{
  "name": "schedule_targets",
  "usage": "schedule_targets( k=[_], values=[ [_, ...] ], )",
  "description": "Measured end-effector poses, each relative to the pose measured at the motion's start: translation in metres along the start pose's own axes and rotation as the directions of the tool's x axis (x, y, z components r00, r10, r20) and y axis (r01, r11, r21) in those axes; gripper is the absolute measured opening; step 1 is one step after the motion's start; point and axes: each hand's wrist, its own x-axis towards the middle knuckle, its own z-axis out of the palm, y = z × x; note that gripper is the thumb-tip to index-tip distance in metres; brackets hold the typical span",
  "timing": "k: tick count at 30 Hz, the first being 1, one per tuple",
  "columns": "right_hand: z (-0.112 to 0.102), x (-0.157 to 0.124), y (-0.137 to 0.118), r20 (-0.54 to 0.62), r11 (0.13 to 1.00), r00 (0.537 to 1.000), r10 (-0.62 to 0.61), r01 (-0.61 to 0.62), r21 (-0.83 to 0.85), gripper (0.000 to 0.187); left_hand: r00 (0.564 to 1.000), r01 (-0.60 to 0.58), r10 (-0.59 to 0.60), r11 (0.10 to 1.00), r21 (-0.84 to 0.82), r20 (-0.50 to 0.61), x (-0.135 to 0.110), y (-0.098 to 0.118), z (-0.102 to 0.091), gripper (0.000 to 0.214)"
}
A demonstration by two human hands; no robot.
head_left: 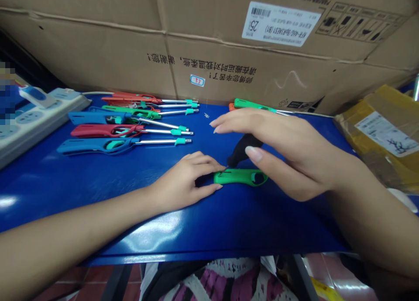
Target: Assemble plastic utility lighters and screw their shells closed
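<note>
A green lighter body lies on the blue table in front of me. My left hand pinches its left end between thumb and fingers. Over its right part arches my right hand, with the black handle of a thin-tipped hand tool between thumb and fingers. The tool leans, and its thin metal tip meets the lighter near my left fingertips. Its exact kind is hard to make out. My right hand hides the upper end of the handle and part of the lighter's right end.
Several long-necked lighters in blue, red, green and orange lie at the left. Behind my right hand are a green lighter and an orange one. A power strip, a large cardboard box and a taped parcel border the table.
</note>
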Motion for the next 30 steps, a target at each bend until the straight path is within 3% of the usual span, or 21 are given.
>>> schedule_targets(
  k=[4, 7, 13, 17, 21, 27, 30],
  values=[
    [0.001, 0.000, -0.001, -0.024, 0.998, 0.999, 0.030, -0.031, -0.052, 0.025, 1.000, -0.010, 0.010, 1.000, 0.012, -0.005, 0.000, 0.000, 0.001, 0.029],
    [0.002, 0.000, -0.002, 0.009, 0.980, 0.996, 0.088, -0.085, -0.182, 0.034, 1.000, -0.022, 0.022, 1.000, 0.012, -0.014, 0.000, 0.000, 0.000, 0.029],
    [-0.006, -0.001, -0.005, 0.106, 0.996, 0.990, 0.090, -0.090, -0.007, 0.034, 1.000, 0.008, -0.008, 1.000, 0.000, 0.003, 0.001, 0.001, 0.000, 0.028],
    [-0.002, -0.001, -0.006, 0.046, 0.997, 0.996, 0.073, -0.072, -0.033, 0.021, 1.000, 0.003, -0.003, 1.000, 0.002, 0.010, 0.002, 0.002, -0.001, 0.026],
    [0.000, -0.001, -0.007, 0.010, 0.979, 0.993, 0.114, -0.111, -0.170, 0.032, 1.000, -0.008, 0.008, 1.000, -0.001, -0.003, 0.001, 0.002, -0.001, 0.023],
    [-0.007, 0.002, -0.011, 0.103, 0.990, 0.993, 0.049, -0.062, 0.127, 0.027, 1.000, -0.019, 0.019, 1.000, 0.009, -0.010, 0.000, -0.001, 0.002, 0.026],
    [-0.005, 0.003, -0.012, 0.064, 0.994, 0.994, 0.087, -0.090, 0.056, 0.018, 0.999, -0.041, 0.041, 0.999, 0.022, -0.028, 0.000, -0.002, 0.003, 0.028]
  ],
)
